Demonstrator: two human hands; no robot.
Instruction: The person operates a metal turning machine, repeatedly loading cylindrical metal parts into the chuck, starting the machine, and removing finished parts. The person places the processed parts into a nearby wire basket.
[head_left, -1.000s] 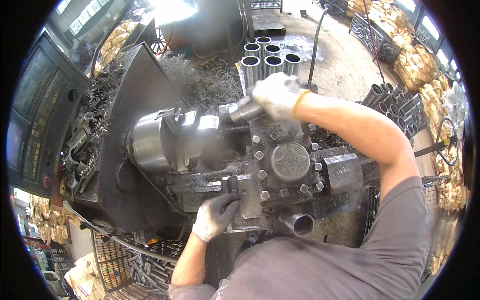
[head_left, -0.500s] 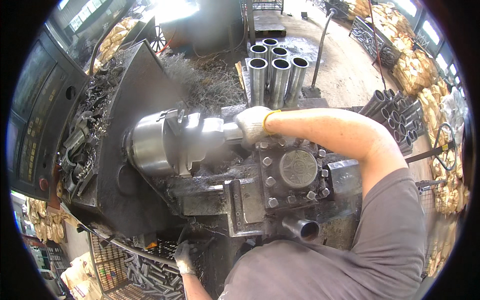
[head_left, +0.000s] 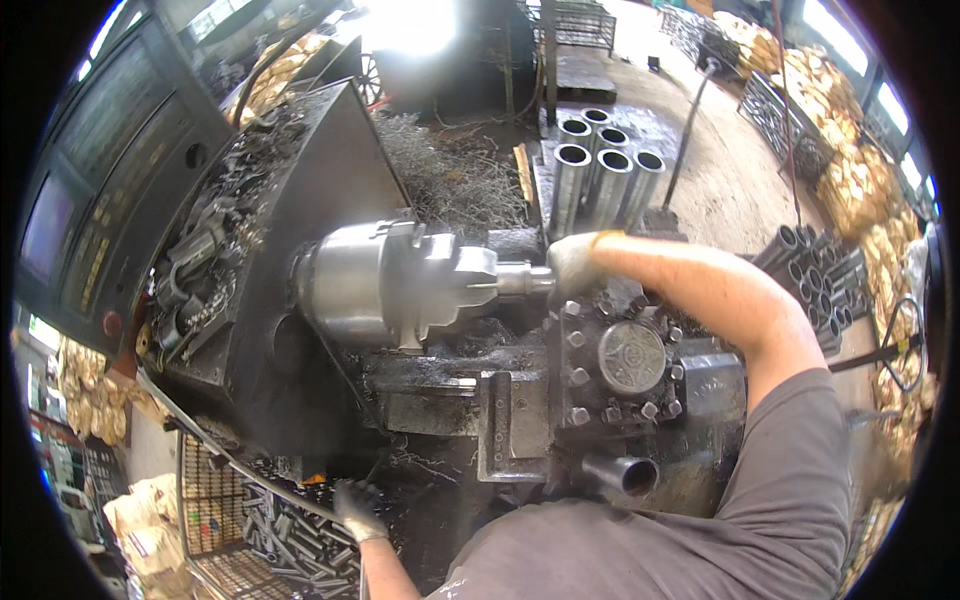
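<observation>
My right hand (head_left: 573,262), in a pale work glove, reaches across the lathe with its fingers closed on the free end of a bright steel tube (head_left: 522,280). The tube juts from the jaws of the lathe chuck (head_left: 352,285), and my fingertips are partly hidden behind the hand. Just below that hand stands the dark tool post (head_left: 588,375) with several square-headed bolts. Low at the front of the machine, my left hand (head_left: 357,510), gloved too, is closed beside the guard's lower edge; whatever is in it does not show clearly.
Several upright steel tubes (head_left: 610,185) stand behind the lathe; more tubes (head_left: 812,280) are stacked at right. Metal shavings (head_left: 450,170) heap behind the chuck. A wire basket (head_left: 212,500) with short tubes sits at lower left. A hollow pipe end (head_left: 636,476) projects near my body.
The whole view has shifted, so the machine appears farther right. My right hand has slid away from the chuck, baring more of the tube. My left hand has moved slightly left.
</observation>
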